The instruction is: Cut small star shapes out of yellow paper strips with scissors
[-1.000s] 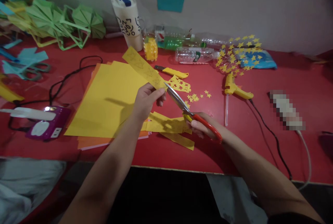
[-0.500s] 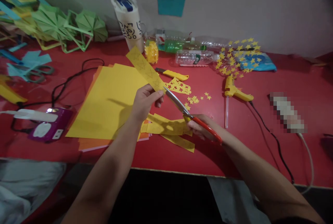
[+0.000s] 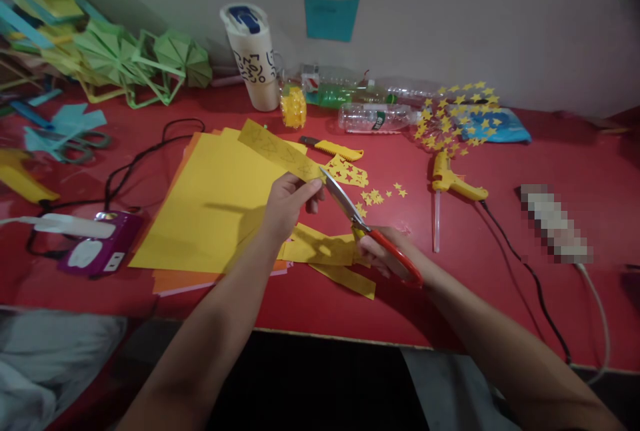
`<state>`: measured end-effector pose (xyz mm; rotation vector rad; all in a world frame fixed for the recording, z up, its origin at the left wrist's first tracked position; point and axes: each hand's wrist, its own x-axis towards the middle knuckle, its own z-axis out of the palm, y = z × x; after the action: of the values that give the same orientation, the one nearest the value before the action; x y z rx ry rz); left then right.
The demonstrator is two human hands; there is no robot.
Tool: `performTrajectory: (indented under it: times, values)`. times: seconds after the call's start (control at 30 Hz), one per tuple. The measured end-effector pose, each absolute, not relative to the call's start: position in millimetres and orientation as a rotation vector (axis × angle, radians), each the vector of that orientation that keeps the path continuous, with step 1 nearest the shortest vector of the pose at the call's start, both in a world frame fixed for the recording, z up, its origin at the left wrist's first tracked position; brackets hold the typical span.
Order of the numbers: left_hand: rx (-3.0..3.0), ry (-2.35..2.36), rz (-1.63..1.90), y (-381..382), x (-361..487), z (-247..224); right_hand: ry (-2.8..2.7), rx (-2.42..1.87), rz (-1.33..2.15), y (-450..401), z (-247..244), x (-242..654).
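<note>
Between thumb and fingers, my left hand (image 3: 293, 204) pinches the near end of a yellow paper strip (image 3: 274, 149) with stars drawn on it. My right hand (image 3: 387, 249) grips red-handled scissors (image 3: 397, 259), whose blade tips meet the strip's end beside my left thumb. Under my hands lie more yellow strips (image 3: 320, 247). Small cut-out stars (image 3: 373, 197) are scattered behind the scissors, near a yellow sheet punched with star-shaped holes (image 3: 350, 172). A stack of yellow paper (image 3: 200, 211) lies left of my left hand.
Behind the strip rests a yellow utility knife (image 3: 335, 149). A white tumbler (image 3: 255, 64) and plastic bottles (image 3: 375, 117) line the wall. To the right is a yellow glue gun (image 3: 457, 184) with its cord. A purple power adapter (image 3: 100, 244) and grey scissors (image 3: 83, 144) are on the left.
The strip has tilted flatter, its far end lower in view. Both hands and the scissors stay close together at its near end. The whole view has shifted slightly.
</note>
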<state>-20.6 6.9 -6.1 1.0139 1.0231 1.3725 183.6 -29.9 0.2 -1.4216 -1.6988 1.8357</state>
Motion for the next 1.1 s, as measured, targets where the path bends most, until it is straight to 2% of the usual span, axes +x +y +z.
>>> performTrajectory:
  times: [1.1]
  values:
    - [0.984,1.031,1.362,7.7,-23.1,-10.2,-1.781,-1.497,1.699,-31.0,2.6,183.5]
